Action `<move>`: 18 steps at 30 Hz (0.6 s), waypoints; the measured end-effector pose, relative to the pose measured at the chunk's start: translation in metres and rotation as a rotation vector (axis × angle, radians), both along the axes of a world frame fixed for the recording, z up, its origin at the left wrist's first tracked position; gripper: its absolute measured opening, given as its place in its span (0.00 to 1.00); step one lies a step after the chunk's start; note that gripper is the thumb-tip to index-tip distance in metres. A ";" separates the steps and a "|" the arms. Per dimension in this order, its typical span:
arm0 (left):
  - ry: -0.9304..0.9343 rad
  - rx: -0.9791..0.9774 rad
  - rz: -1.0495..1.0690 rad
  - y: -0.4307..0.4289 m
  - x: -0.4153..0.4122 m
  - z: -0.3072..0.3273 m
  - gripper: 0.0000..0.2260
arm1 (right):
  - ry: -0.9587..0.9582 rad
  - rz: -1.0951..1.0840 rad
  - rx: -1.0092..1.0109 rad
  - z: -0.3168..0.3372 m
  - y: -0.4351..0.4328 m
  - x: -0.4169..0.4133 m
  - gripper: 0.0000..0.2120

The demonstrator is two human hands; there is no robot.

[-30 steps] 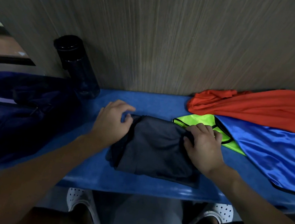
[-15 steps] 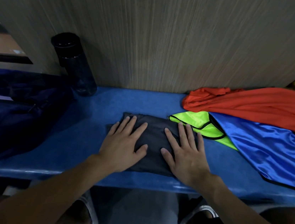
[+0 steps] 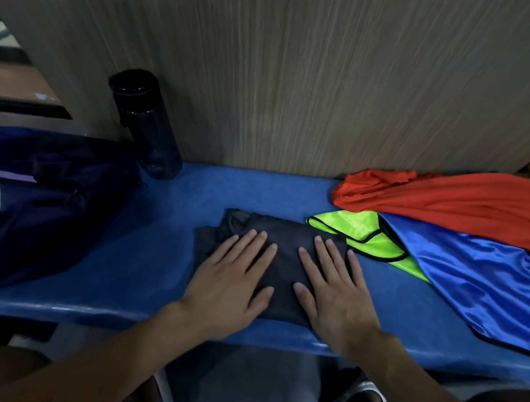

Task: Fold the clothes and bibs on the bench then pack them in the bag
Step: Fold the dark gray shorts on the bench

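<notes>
Under flat, straight fingers of left hand and right hand lies one folded dark grey garment; right of them, neon yellow bib, shiny blue bib, orange shirt wait unfolded.

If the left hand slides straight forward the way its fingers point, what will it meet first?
The left hand lies flat on the dark folded garment. Beyond the garment's far edge is bare bench, so it would probably meet the wooden wall first; the bottle stands well aside.

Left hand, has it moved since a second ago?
Yes. The left hand moved away from the bottle toward the bench's front edge, flat on the dark garment.
</notes>
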State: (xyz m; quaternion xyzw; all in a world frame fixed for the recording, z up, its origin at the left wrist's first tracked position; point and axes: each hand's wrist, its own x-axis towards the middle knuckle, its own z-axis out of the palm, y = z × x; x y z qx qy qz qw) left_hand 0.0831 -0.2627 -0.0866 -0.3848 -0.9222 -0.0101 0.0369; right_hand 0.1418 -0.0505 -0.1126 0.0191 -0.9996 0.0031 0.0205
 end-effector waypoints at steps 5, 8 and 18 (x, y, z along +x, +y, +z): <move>-0.082 -0.074 0.074 -0.023 -0.024 0.002 0.34 | -0.026 0.026 -0.038 0.003 -0.020 -0.026 0.33; -0.041 -0.092 0.106 -0.035 -0.045 0.001 0.33 | -0.008 0.047 -0.017 0.012 -0.038 -0.046 0.30; 0.043 -0.087 0.123 -0.055 -0.101 0.006 0.35 | -0.095 0.043 -0.069 0.005 -0.054 -0.090 0.36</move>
